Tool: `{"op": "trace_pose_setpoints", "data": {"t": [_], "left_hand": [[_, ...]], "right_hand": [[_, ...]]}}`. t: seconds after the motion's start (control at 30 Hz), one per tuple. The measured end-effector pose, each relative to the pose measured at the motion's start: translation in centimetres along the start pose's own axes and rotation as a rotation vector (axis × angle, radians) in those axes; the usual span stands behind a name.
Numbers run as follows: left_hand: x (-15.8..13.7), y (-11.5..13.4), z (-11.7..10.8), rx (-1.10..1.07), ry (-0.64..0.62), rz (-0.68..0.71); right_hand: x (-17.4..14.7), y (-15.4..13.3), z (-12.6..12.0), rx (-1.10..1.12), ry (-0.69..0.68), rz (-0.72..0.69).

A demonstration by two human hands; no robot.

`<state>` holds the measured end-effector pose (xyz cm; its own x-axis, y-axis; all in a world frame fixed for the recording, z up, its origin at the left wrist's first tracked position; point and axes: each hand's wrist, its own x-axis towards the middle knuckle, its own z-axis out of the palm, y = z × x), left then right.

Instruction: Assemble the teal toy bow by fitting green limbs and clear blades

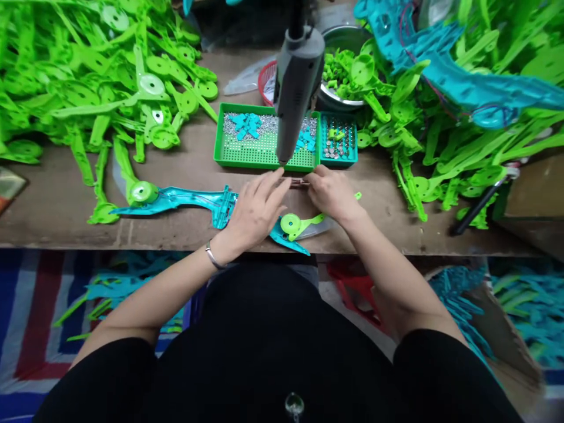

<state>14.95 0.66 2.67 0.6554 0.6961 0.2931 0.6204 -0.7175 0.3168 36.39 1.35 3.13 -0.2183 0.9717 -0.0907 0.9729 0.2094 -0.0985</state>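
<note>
My left hand [256, 212] lies over the middle of a long blue plastic part [185, 200], fingers stretched toward the tool tip. My right hand [331, 192] is closed, its fingertips pinched at the end of a small, thin brownish piece [298, 183] whose kind I cannot make out. Beside my right wrist, a green arm with a round disc [291, 225] lies at the blue part's right end. Another green arm with a disc [143, 192] sits at its left end. A grey powered screwdriver [297, 88] hangs upright just beyond my fingertips.
A green basket [247, 160] of screws and blue pieces stands behind my hands, beside a small teal tray [341, 160] of metal parts. Green plastic parts [83, 76] are heaped left and right. A black-handled tool [476, 210] lies right. A metal bowl [343, 104] stands behind.
</note>
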Motion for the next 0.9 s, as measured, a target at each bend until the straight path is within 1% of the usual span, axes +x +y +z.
{"op": "trace_pose_setpoints", "data": {"t": [0.1, 0.17, 0.27, 0.33, 0.43, 0.53, 0.67, 0.8, 0.9], "left_hand": [[0.5, 0.5, 0.1, 0.056, -0.029, -0.026], [0.1, 0.3, 0.1, 0.051, -0.048, -0.017], [-2.2, -0.5, -0.4, 0.021, -0.003, 0.028], [-4.5, -1.3, -1.1, 0.003, 0.037, 0.07], [-7.7, -2.1, -1.9, 0.023, 0.044, 0.15], [-9.4, -2.2, -1.8, 0.092, 0.032, 0.159], [-9.2, -1.7, -1.2, 0.109, 0.045, 0.17], [-8.5, -1.3, -0.8, 0.114, 0.035, 0.204], [-8.5, -0.9, -0.3, 0.104, 0.03, 0.175]], "right_hand": [[-1.4, -0.8, -0.4, 0.149, 0.125, -0.146], [-2.5, -1.4, -0.8, 0.272, 0.205, -0.221], [-4.0, -1.7, -1.4, 0.423, 0.249, -0.235], [-4.7, -1.7, -1.4, 0.477, 0.243, -0.198], [-5.2, -1.6, -0.7, 0.535, 0.206, -0.134], [-5.1, -2.1, 0.5, 0.606, 0.143, -0.134], [-4.7, -3.2, 1.8, 0.612, 0.08, -0.165], [-4.6, -3.7, 2.5, 0.529, 0.038, -0.148], [-4.6, -4.0, 2.9, 0.451, 0.037, -0.14]]}}
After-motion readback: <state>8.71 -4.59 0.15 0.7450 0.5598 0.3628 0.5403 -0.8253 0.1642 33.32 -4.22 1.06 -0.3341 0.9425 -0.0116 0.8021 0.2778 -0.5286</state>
